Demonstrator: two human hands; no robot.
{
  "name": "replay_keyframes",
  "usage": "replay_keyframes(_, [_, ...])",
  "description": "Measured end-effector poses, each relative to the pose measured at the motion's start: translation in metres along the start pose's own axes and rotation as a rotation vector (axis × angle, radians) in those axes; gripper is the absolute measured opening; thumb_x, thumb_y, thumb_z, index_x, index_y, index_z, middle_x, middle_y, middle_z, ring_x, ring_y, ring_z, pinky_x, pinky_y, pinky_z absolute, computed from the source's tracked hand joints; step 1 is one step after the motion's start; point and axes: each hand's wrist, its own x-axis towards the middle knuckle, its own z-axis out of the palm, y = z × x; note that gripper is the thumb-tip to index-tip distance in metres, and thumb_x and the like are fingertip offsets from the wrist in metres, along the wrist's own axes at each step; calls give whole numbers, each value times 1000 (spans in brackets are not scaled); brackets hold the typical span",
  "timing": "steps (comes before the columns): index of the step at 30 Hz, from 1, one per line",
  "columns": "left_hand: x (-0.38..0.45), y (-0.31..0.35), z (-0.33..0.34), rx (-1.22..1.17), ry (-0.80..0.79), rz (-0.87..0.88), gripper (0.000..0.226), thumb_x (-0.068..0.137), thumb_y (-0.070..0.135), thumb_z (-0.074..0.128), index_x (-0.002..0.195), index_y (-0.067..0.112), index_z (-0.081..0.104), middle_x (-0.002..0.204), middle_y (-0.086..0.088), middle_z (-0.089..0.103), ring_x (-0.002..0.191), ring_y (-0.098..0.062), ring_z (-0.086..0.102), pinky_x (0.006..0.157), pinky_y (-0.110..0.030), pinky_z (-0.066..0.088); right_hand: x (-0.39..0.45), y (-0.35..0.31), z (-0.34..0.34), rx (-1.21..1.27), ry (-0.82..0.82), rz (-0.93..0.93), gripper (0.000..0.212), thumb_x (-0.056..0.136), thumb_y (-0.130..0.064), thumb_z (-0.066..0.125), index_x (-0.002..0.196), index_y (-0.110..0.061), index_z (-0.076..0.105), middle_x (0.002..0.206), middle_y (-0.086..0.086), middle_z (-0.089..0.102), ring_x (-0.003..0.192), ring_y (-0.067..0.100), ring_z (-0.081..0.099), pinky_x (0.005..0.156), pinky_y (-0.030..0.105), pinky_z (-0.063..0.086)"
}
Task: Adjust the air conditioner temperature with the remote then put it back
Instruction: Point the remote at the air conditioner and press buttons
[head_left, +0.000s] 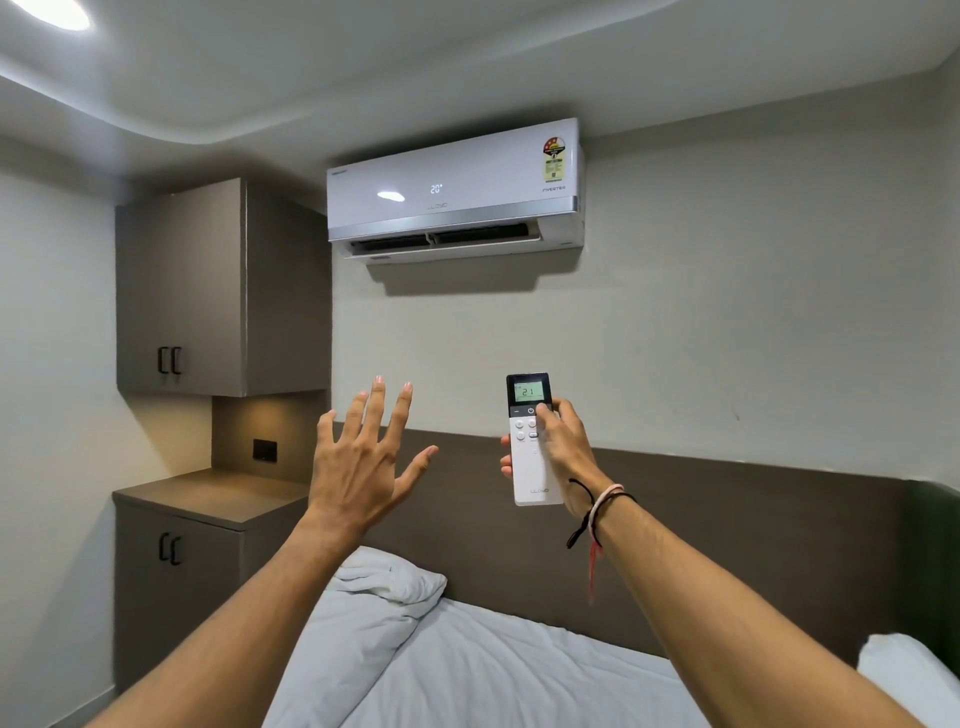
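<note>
While the right hand (563, 441) is holding the slim white plastic remote with a dark screen end (531, 441) upright at centre right of the frame, its thumb is pressing on a button just below the small green display, which is reading 21. Its fingers (506, 462) are wrapping around the back of the remote, their tips showing on its left edge, so this hand is closed on it. A few thread bracelets (597, 512) are circling the wrist below. At centre frame the left hand (363, 467) is hanging in the air beside the remote and apart from it, fingers spread wide and holding nothing.

Higher up, in the upper middle of the frame, the white wall-mounted air conditioner (454, 189) is showing 20 on its front panel, with its louvre standing open beneath. The two readings are not agreeing, so the unit may not have taken the latest press; if the remote's top end is tilting away from the unit, the signal could be missing it and the setting would stay where it is. A second hasty press could also overshoot the wanted temperature.

Along the bottom of the frame a bed with rumpled white bedding (493, 670) is lying under both arms, and at lower left a brown desk (208, 493) is sitting under grey wall cabinets (208, 291). Where the remote belongs I cannot tell. Since the grip is one-handed and low on the body, a slip would probably drop it onto the bedding.
</note>
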Motion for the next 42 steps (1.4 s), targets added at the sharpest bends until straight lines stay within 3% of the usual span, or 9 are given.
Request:
replay_keyframes(13, [2, -4, 2, 4, 12, -5, 88, 91, 72, 13, 161, 20, 23, 164, -20, 35, 145, -37, 44, 105, -59, 44, 4, 2, 3, 18, 18, -24, 29, 104, -29, 46, 127, -11, 44, 84, 27, 71, 55, 35, 67, 52, 38, 59])
replay_keyframes(17, [5, -3, 3, 5, 18, 1, 88, 91, 73, 13, 161, 20, 22, 164, -20, 34, 145, -37, 43, 105, -59, 44, 1, 2, 2, -43, 21, -49, 64, 76, -33, 85, 123, -16, 46, 96, 20, 72, 57, 31, 71, 54, 39, 61])
replay_keyframes(21, [6, -1, 5, 0, 19, 2, 89, 90, 73, 11, 161, 20, 21, 165, -19, 32, 147, -36, 41, 107, -59, 43, -2, 3, 0, -209, 47, -114, 87, 62, -11, 91, 128, -27, 39, 99, 10, 68, 62, 32, 75, 56, 42, 63])
replay_keyframes(24, [7, 2, 5, -9, 24, 5, 89, 91, 73, 12, 161, 20, 23, 164, -20, 33, 146, -36, 42, 106, -59, 43, -1, 7, 1, -336, 103, -204, 78, 65, -11, 85, 125, -30, 38, 96, 5, 67, 74, 33, 74, 65, 43, 64])
replay_keyframes(26, [7, 3, 6, -8, 24, 9, 90, 90, 73, 11, 161, 20, 23, 165, -19, 33, 146, -36, 42, 107, -59, 42, 0, 8, 1, -425, 158, -258, 72, 65, -17, 84, 123, -29, 42, 91, 0, 68, 86, 28, 69, 68, 32, 59])
replay_keyframes(29, [8, 5, 7, -15, 27, 14, 90, 90, 74, 11, 161, 20, 23, 165, -19, 32, 147, -36, 41, 108, -59, 41, 1, 10, 0, -475, 214, -288, 70, 63, -23, 84, 123, -24, 49, 87, -3, 69, 82, 17, 65, 58, 18, 45])
replay_keyframes(37, [6, 10, 7, -31, 43, 22, 87, 92, 72, 18, 159, 18, 30, 162, -20, 38, 143, -37, 46, 105, -59, 43, -6, 10, -5, -499, 336, -328, 64, 52, -41, 73, 113, -29, 58, 75, -22, 62, 68, -19, 55, 46, 3, 39])
replay_keyframes(39, [5, 15, 8, -41, 44, 25, 86, 92, 72, 19, 160, 19, 29, 162, -20, 37, 144, -36, 45, 105, -60, 43, -8, 11, -12, -529, 346, -334, 62, 55, -40, 76, 113, -28, 60, 77, -19, 64, 67, -10, 60, 49, 4, 39])
replay_keyframes(42, [3, 28, 14, -54, 45, 39, 85, 93, 71, 20, 160, 19, 27, 163, -20, 36, 144, -36, 45, 106, -60, 43, -13, 15, -29, -609, 374, -355, 56, 58, -40, 77, 110, -29, 61, 80, -12, 68, 70, 6, 65, 58, 20, 51])
